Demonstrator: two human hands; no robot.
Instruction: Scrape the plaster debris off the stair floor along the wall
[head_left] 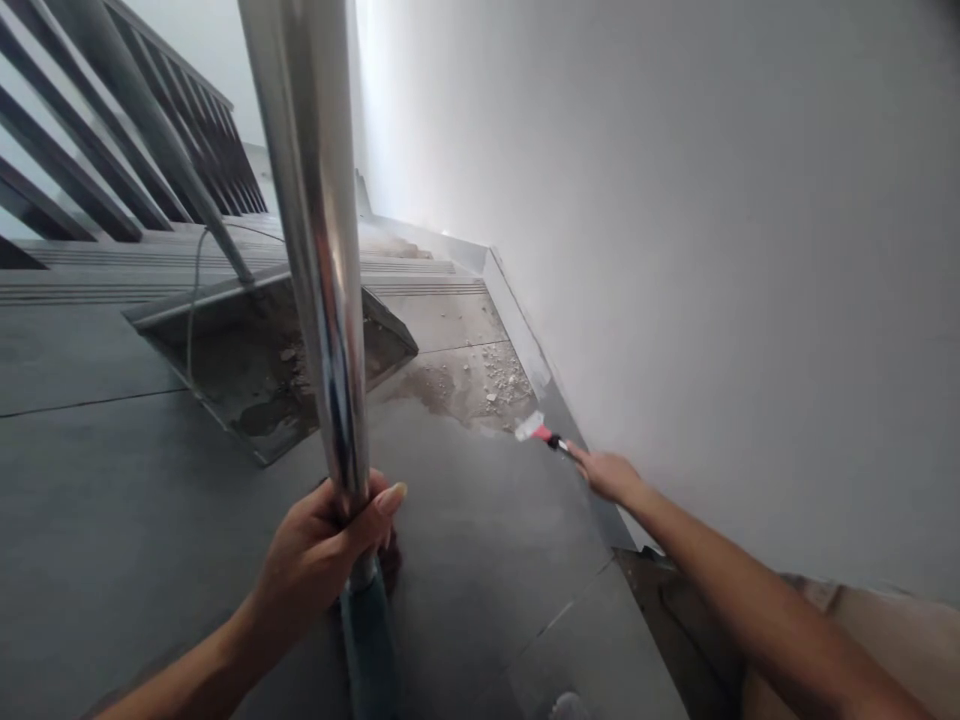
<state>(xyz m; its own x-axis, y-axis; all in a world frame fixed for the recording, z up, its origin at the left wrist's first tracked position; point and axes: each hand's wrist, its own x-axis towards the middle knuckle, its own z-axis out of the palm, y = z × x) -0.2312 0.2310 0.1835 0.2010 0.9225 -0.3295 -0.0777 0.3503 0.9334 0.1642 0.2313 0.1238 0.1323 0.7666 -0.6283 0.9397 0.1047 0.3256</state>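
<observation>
My left hand is wrapped around a shiny metal pole that stands upright in front of me. The pole's lower end runs into a dark teal piece, whose kind I cannot make out. My right hand grips a hand scraper with a dark handle, a pink neck and a pale, blurred head. That head is low over the floor, at the near edge of plaster rubble and dust beside the wall. Left of the rubble lies a wide dustpan with crumbs and dirt in it, partly hidden behind the pole.
Grey steps rise behind the dustpan, with dust on them. A dark railing runs along the left. The white wall and its grey skirting bound the right side. A brownish sheet lies at the lower right.
</observation>
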